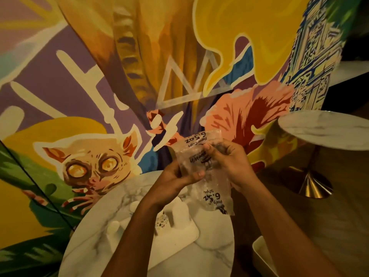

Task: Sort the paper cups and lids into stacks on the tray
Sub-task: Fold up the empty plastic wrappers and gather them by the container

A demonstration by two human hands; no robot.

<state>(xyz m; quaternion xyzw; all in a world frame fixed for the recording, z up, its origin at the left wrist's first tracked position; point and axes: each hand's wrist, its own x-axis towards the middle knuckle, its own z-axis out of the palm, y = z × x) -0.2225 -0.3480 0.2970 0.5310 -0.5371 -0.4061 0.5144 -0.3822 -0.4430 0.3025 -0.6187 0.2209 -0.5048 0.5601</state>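
Observation:
A clear plastic paper-cup bag (214, 192), printed "6.5oz Paper Cups", is held up above the round marble table (209, 256). My left hand (175, 180) grips the bag's left side with the thumb across it. My right hand (229, 160) pinches its upper part. On the table below lies a white tray (185, 234) with white cup stacks (178, 208) and one patterned cup (162, 221) between them, partly hidden by my left forearm. More white cups (113, 225) stand at the tray's left.
A painted mural wall (119, 76) rises directly behind the table. A second round marble table (327, 130) on a brass cone base (313, 186) stands to the right. A white bin corner (263, 254) shows at the lower right.

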